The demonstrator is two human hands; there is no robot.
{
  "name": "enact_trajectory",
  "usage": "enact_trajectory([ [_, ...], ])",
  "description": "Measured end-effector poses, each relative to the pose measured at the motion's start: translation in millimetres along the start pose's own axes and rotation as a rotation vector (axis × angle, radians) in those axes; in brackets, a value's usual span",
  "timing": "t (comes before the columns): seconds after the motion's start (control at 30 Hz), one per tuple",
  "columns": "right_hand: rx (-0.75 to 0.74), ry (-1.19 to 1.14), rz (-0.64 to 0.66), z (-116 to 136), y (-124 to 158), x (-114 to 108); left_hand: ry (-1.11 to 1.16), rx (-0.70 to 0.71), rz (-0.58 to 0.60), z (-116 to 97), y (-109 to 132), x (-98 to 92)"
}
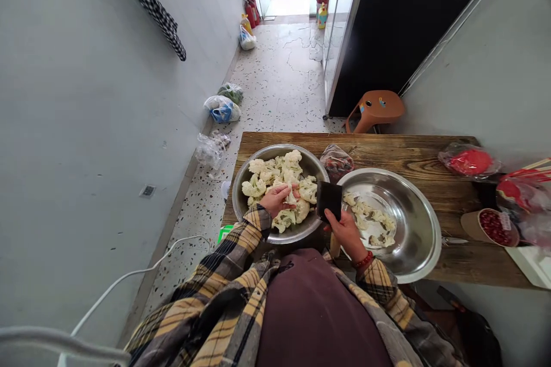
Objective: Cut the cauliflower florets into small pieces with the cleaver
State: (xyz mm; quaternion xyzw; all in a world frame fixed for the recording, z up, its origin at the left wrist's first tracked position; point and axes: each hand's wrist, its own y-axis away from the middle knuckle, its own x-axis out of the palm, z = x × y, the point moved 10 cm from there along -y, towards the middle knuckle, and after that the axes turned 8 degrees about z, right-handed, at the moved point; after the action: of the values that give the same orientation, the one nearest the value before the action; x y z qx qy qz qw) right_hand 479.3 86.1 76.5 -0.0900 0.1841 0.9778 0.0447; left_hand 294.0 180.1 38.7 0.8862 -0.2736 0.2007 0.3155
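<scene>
My left hand (274, 200) is closed on a cauliflower piece (291, 196), over a steel bowl (239, 212) heaped with white cauliflower florets (286, 167). In my right hand (348, 234) is a cleaver with a dark rectangular blade (329, 195) and a light wooden handle (334, 245). The blade stands between the two bowls, over the left bowl's right rim. A wider steel basin (419, 229) sits to the right, partly behind my right hand. Small cauliflower pieces (383, 223) lie on its bottom.
Both vessels rest on a wooden table (413, 155). A bagged item (336, 159) lies behind them. At the right are a red bagged item (469, 160), a paper tub of red contents (495, 228) and skewers (531, 172). An orange stool (379, 106) stands beyond; plastic bags (222, 109) line the left wall.
</scene>
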Motion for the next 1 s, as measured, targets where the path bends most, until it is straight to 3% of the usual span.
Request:
enact_trajectory([
  [0.1, -0.174, 0.319, 0.03, 44, -4, 9, 0.008, 0.017, 0.002, -2, 12, 8.6],
  [0.2, -0.379, 0.523, 0.07, 86, -1, 27, -0.153, 0.048, 0.015, -6, 19, 16.0],
  [0.3, -0.523, 0.662, 0.183, 105, 6, 54, -0.359, 0.081, 0.052, -6, 27, 26.4],
  [0.43, -0.587, 0.84, 0.307, 95, 18, 78, -0.588, 0.08, 0.002, 8, 36, 28.9],
  [0.5, -0.586, 0.881, 0.343, 84, 22, 81, -0.626, 0.066, -0.012, 18, 39, 28.9],
  [0.63, -0.57, 0.835, 0.41, 70, 29, 80, -0.604, 0.065, 0.068, 28, 41, 39.4],
  [0.8, -0.509, 0.775, 0.318, 62, 23, 74, -0.652, 0.029, 0.098, 34, 41, 46.9],
  [1.0, -0.445, 0.763, 0.182, 52, 12, 81, -0.979, 0.03, -0.06, 29, 38, 35.2],
])
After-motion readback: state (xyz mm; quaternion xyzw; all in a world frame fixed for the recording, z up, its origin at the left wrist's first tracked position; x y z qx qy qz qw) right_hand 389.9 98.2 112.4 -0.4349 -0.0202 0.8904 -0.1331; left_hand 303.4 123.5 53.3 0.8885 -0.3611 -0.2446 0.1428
